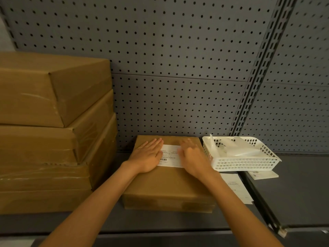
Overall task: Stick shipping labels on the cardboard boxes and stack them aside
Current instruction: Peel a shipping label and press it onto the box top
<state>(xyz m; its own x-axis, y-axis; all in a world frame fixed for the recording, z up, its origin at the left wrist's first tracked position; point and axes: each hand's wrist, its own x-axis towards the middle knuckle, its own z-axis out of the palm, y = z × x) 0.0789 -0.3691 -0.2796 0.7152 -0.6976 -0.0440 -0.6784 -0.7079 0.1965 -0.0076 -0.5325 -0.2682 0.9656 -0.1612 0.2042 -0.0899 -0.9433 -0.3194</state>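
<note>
Pegboard-backed shelf: both flat hands, left hand (148, 155) and right hand (193, 156), press the label (170, 157) onto the box (169, 186); stacking remains.

A stockroom or shop's packing spot. Grey pegboard (178, 50) with a slotted upright (258, 77) backs a metal shelf (293, 193). Left of the pegboard stand stacked boxes (49, 122).

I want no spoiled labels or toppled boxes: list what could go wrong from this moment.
1. Both the left hand and the right hand press the shipping label onto the box; uneven smoothing could trap a wrinkle over the barcode.
2. The stack of boxes beside it sits staggered, so adding another box could make it lean or slide.
3. A loose label sheet lies against the box's right side and could get swept off when the box is lifted.
</note>
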